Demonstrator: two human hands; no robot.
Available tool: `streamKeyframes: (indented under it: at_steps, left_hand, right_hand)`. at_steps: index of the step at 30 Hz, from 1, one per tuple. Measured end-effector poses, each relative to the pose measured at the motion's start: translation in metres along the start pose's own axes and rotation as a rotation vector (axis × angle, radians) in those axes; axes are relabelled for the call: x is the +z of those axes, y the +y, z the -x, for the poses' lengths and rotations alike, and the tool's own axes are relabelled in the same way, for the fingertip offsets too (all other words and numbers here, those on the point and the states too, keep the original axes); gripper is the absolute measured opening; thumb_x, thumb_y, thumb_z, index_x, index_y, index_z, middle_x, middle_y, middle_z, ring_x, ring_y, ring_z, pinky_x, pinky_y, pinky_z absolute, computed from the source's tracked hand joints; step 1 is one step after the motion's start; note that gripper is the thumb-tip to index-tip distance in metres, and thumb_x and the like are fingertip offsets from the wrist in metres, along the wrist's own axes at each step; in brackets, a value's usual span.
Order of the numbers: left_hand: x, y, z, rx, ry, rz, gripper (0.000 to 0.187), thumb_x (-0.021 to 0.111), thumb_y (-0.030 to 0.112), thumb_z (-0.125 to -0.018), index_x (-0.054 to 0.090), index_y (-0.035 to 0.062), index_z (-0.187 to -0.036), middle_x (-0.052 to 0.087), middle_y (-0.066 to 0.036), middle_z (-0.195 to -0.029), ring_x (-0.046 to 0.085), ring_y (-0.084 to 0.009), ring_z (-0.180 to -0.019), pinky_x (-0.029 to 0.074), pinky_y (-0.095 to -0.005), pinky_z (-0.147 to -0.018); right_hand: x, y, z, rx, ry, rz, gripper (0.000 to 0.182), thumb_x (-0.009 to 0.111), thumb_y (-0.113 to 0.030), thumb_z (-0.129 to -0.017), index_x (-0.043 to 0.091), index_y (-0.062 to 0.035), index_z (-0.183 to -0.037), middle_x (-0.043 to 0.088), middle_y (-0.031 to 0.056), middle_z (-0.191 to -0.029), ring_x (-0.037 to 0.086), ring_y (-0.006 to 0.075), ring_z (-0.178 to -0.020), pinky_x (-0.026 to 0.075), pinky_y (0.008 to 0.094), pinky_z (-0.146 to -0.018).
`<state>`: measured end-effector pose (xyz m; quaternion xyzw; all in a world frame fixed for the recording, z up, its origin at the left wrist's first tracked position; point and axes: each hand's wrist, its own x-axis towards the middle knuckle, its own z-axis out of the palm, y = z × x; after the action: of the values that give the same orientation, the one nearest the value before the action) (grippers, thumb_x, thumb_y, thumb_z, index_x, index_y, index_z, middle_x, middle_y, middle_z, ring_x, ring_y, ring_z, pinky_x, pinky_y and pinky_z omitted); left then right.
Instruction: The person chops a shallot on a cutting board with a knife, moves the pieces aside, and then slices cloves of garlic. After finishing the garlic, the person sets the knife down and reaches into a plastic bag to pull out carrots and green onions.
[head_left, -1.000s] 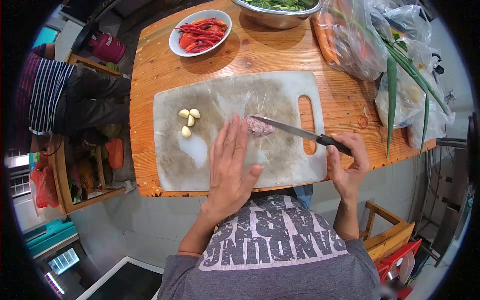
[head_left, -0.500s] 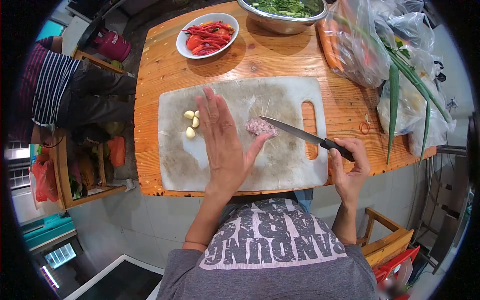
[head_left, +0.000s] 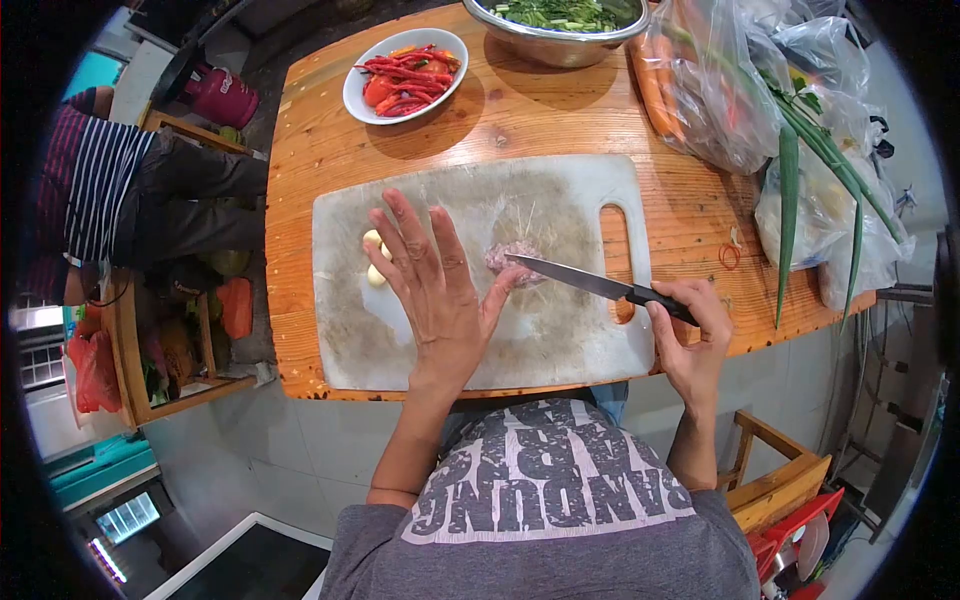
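My right hand [head_left: 694,338] grips the black handle of a kitchen knife [head_left: 585,279]. The blade points left, its tip at a small pile of finely chopped, pinkish shallot or onion [head_left: 506,256]. My left hand [head_left: 436,300] is held above the cutting board [head_left: 560,345] with its fingers spread and holds nothing. Its thumb reaches to the edge of the chopped pile. Peeled garlic cloves [head_left: 377,275] lie just left of that hand, and its fingers partly hide them. The white board is stained and has a handle slot at the right.
At the back stand a white bowl of red chillies and tomatoes [head_left: 415,85] and a steel bowl of cut greens [head_left: 555,45]. Plastic bags [head_left: 735,110] with carrots and spring onions [head_left: 822,145] cover the right side. A rubber band [head_left: 730,257] lies nearby. Another person [head_left: 130,190] stands left.
The fingers of my left hand have spread apart and now cover more of the garlic. The knife has shifted slightly left and down, its tip still at the chopped pile.
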<state>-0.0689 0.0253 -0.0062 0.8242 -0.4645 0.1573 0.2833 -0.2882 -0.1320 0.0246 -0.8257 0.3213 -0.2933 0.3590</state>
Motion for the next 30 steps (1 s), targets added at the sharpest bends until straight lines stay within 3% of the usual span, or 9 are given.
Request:
streamKeyframes:
  at_steps: [5, 12, 15, 21, 24, 27, 30]
  left_hand:
    - [-0.002, 0.000, 0.000, -0.011, -0.011, -0.045, 0.130, 0.084, 0.048, -0.074, -0.004, 0.0142, -0.164, -0.008, -0.025, -0.168, -0.007, -0.0482, -0.154, 0.002, -0.0692, -0.118]
    - [-0.009, -0.001, -0.006, 0.005, -0.015, -0.065, 0.138, 0.088, 0.050, -0.066, -0.003, 0.0148, -0.164, -0.007, -0.023, -0.169, -0.008, -0.0467, -0.154, 0.002, -0.0673, -0.120]
    - [-0.011, 0.003, -0.011, 0.002, 0.020, 0.041, 0.131, 0.087, 0.047, -0.069, 0.003, 0.0180, -0.165, -0.009, -0.028, -0.167, -0.010, -0.0496, -0.153, 0.000, -0.0737, -0.115]
    - [-0.012, 0.003, -0.012, 0.017, 0.013, 0.026, 0.129, 0.087, 0.045, -0.070, 0.003, 0.0178, -0.165, -0.009, -0.027, -0.167, -0.011, -0.0495, -0.153, 0.000, -0.0740, -0.114]
    - [-0.018, 0.005, -0.014, 0.041, -0.004, -0.102, 0.132, 0.087, 0.047, -0.071, -0.001, 0.0113, -0.164, -0.006, -0.023, -0.169, -0.006, -0.0460, -0.155, 0.001, -0.0650, -0.121]
    - [-0.021, 0.002, -0.015, -0.039, -0.032, -0.069, 0.127, 0.085, 0.041, -0.075, 0.000, 0.0083, -0.163, -0.004, -0.022, -0.169, -0.007, -0.0462, -0.155, 0.001, -0.0636, -0.122]
    - [-0.021, 0.004, -0.017, -0.093, -0.055, 0.095, 0.119, 0.082, 0.031, -0.080, 0.001, 0.0065, -0.163, -0.007, -0.026, -0.168, -0.010, -0.0502, -0.153, 0.000, -0.0713, -0.117]
  right_hand:
    - [-0.001, 0.000, -0.002, 0.040, 0.013, 0.016, 0.019, 0.078, 0.000, -0.080, 0.073, 0.0017, -0.098, 0.067, 0.0118, -0.091, 0.065, 0.0225, -0.084, 0.050, 0.0316, -0.074]
    - [-0.002, -0.015, -0.003, -0.138, -0.004, 0.045, 0.022, 0.080, 0.000, -0.075, 0.075, -0.0009, -0.097, 0.067, 0.0112, -0.089, 0.064, 0.0237, -0.081, 0.049, 0.0332, -0.071]
    - [-0.003, -0.021, -0.002, -0.170, -0.010, 0.068, 0.023, 0.081, -0.001, -0.074, 0.075, -0.0019, -0.096, 0.067, 0.0108, -0.088, 0.063, 0.0241, -0.080, 0.048, 0.0336, -0.069]
    - [-0.003, -0.019, -0.004, -0.191, 0.068, 0.128, 0.025, 0.081, -0.001, -0.073, 0.075, -0.0024, -0.098, 0.067, 0.0105, -0.087, 0.063, 0.0241, -0.078, 0.047, 0.0335, -0.068]
    - [-0.005, -0.015, -0.003, -0.178, 0.075, 0.097, 0.026, 0.081, -0.001, -0.073, 0.075, -0.0022, -0.098, 0.067, 0.0107, -0.088, 0.063, 0.0242, -0.079, 0.047, 0.0338, -0.068]
    - [-0.006, -0.018, 0.001, -0.187, 0.025, 0.076, 0.026, 0.081, 0.000, -0.073, 0.075, -0.0015, -0.098, 0.067, 0.0110, -0.089, 0.063, 0.0246, -0.080, 0.047, 0.0341, -0.069]
    - [-0.002, -0.016, 0.004, -0.146, 0.044, 0.061, 0.026, 0.081, 0.000, -0.073, 0.075, -0.0013, -0.098, 0.067, 0.0112, -0.089, 0.063, 0.0247, -0.081, 0.047, 0.0340, -0.069]
